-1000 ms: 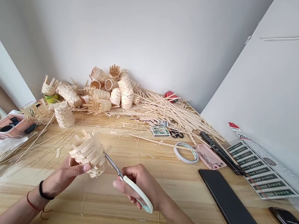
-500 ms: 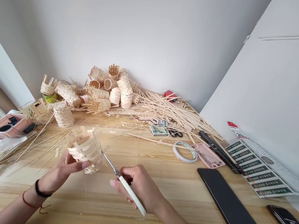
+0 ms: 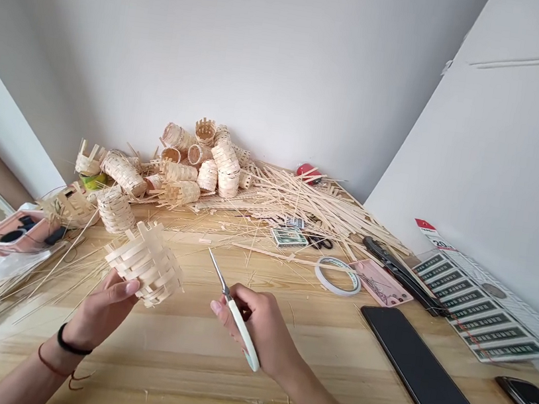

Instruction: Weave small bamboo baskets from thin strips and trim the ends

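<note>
My left hand (image 3: 106, 313) is closed on a small woven basket (image 3: 147, 265) of pale wooden strips. The basket is tilted, with loose strip ends standing up from its rim; my thumb presses on its side. In my right hand (image 3: 256, 327) is a pair of scissors (image 3: 234, 311) with white handles. Its slim metal blades point up and left, held together, a short gap to the right of the basket. My fingers partly hide the handles.
Several woven baskets (image 3: 186, 170) are heaped by the wall beside loose wooden strips (image 3: 314, 201). A tape roll (image 3: 338, 276), a pink card (image 3: 381, 283), a black utility knife (image 3: 402, 274) and a dark phone (image 3: 435, 379) lie on the right. A pink bin (image 3: 18, 237) stands left.
The scissors' tips have come away from the basket, moving right and up. My left hand has shifted the basket left and tilted it further.
</note>
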`<control>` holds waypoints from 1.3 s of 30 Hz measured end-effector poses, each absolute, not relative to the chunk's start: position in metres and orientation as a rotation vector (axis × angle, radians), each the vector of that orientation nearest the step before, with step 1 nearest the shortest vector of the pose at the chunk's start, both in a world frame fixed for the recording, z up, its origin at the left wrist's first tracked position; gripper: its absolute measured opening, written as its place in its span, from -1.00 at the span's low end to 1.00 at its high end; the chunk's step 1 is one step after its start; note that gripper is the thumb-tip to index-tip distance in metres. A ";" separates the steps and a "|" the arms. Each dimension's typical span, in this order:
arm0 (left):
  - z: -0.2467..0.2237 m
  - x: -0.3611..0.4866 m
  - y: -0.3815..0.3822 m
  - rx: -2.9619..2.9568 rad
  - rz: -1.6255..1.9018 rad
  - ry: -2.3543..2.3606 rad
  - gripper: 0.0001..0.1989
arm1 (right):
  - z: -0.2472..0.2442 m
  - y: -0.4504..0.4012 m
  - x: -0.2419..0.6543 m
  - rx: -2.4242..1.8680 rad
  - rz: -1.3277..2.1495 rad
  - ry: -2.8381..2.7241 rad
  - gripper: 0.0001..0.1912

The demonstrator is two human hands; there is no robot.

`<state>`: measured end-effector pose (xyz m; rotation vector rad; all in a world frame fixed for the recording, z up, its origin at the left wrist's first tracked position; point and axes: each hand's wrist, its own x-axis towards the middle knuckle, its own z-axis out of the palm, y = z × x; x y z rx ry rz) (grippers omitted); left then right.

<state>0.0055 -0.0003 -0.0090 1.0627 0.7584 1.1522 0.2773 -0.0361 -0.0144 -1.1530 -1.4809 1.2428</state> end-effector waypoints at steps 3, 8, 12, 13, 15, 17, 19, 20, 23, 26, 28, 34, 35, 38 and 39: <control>-0.008 0.006 0.000 1.024 1.144 0.657 -0.60 | -0.015 -0.035 0.278 -1.143 1.166 -1.505 -0.69; -0.005 0.006 -0.001 1.006 1.120 0.557 -0.57 | -0.018 -0.035 0.278 -1.152 1.129 -1.525 -0.75; -0.011 -0.002 -0.002 0.941 1.127 0.543 -0.54 | -0.015 -0.037 0.277 -1.139 1.085 -1.524 -0.74; -0.014 -0.004 -0.002 0.924 1.130 0.525 -0.54 | -0.014 -0.038 0.277 -1.142 1.068 -1.515 -0.74; -0.018 -0.008 -0.001 0.895 1.125 0.485 -0.57 | -0.014 -0.037 0.276 -1.147 1.056 -1.464 -0.78; -0.019 -0.008 -0.001 0.882 1.115 0.461 -0.57 | -0.015 -0.035 0.277 -1.130 1.072 -1.393 -0.85; -0.017 -0.005 -0.001 0.880 1.115 0.449 -0.52 | -0.017 -0.032 0.278 -1.114 1.093 -1.331 -0.92; -0.015 -0.003 -0.001 0.881 1.119 0.440 -0.50 | -0.018 -0.031 0.279 -1.108 1.094 -1.313 -0.92; -0.010 0.002 -0.003 0.878 1.117 0.415 -0.47 | -0.022 -0.029 0.283 -1.072 1.132 -1.284 -0.84; -0.009 0.004 -0.003 0.879 1.116 0.440 -0.50 | -0.023 -0.028 0.284 -0.932 1.384 -1.164 -0.72; -0.008 0.006 -0.003 0.892 1.135 0.463 -0.53 | -0.023 -0.026 0.285 -0.841 1.583 -1.020 -0.67; -0.005 0.009 -0.003 0.918 1.151 0.490 -0.63 | -0.022 -0.023 0.290 -0.764 1.714 -0.907 -0.61; -0.005 0.009 -0.003 0.923 1.151 0.504 -0.65 | -0.022 -0.023 0.290 -0.753 1.716 -0.902 -0.63; -0.006 0.009 -0.003 0.943 1.136 0.536 -0.63 | -0.021 -0.023 0.291 -0.715 1.717 -0.892 -0.66; -0.007 0.009 -0.002 0.948 1.131 0.539 -0.61 | -0.020 -0.023 0.290 -0.682 1.722 -0.900 -0.65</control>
